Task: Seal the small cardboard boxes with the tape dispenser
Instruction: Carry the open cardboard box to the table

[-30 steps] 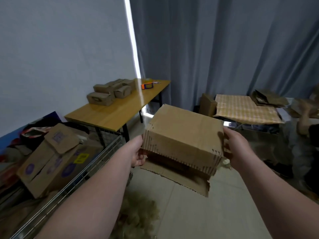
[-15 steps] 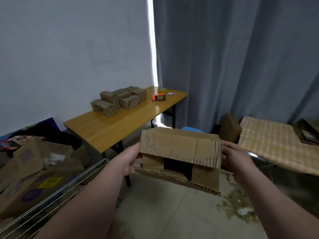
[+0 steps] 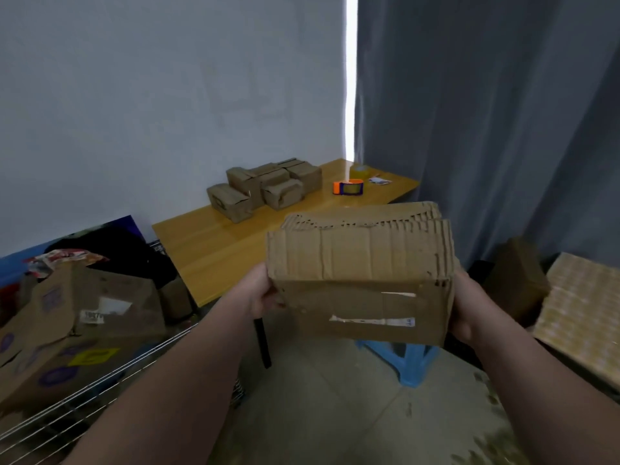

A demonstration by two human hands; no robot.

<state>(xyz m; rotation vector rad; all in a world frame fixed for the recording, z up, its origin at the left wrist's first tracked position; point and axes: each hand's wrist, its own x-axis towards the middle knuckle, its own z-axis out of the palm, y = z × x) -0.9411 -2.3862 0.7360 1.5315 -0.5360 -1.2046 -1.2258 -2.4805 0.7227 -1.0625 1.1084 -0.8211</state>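
Small cardboard boxes [image 3: 265, 191] sit clustered on the wooden surface [image 3: 214, 250] near the wall, with the tape dispenser [image 3: 348, 188] (orange) just to their right. Nearer the camera, the left hand [image 3: 261, 295] grips the left end of a larger cardboard box [image 3: 362, 290], held in the air. The right hand [image 3: 464, 312] grips its right end. The fingers wrap behind the box, mostly hidden.

A yellow-orange wooden table [image 3: 214, 250] stands mid-frame, running toward the upper right. On its far half sits a cluster of small brown cardboard boxes [image 3: 265, 191]. Right of them, near the far end, lie an orange-and-blue tape dispenser [image 3: 349, 188], a clear tape roll [image 3: 360, 171] and a small white card [image 3: 379, 180].
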